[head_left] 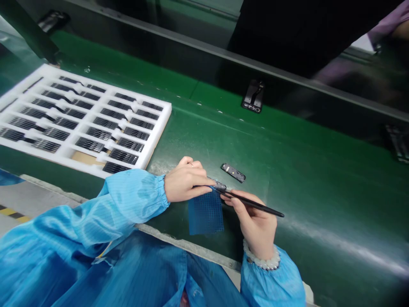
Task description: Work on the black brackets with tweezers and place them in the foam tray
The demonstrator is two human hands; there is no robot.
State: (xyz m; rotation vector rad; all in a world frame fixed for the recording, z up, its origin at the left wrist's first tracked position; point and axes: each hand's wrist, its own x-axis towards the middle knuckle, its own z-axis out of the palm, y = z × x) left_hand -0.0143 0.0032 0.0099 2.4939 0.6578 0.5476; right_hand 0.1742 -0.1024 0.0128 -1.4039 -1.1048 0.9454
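My left hand [187, 181] is closed on a small dark electronic part [220, 186], whose rounded end sticks out past the fingertips. My right hand [254, 219] grips slim black tweezers [263, 206] slantwise, their tip end close to that part. Whether the tips touch it, I cannot tell. Under both hands lies a blue sheet [206, 217] with a fine grid pattern. Just beyond my fingers, a flat black part [233, 172] with small light patches rests on the green work surface [303, 170].
At the left stands a white foam tray [155, 147] with rows of black parts in its slots. Farther back, a black phone-like assembly [253, 96] lies on the green strip, and another assembly [398, 143] is at the right edge. A long metal rail [204, 49] crosses behind.
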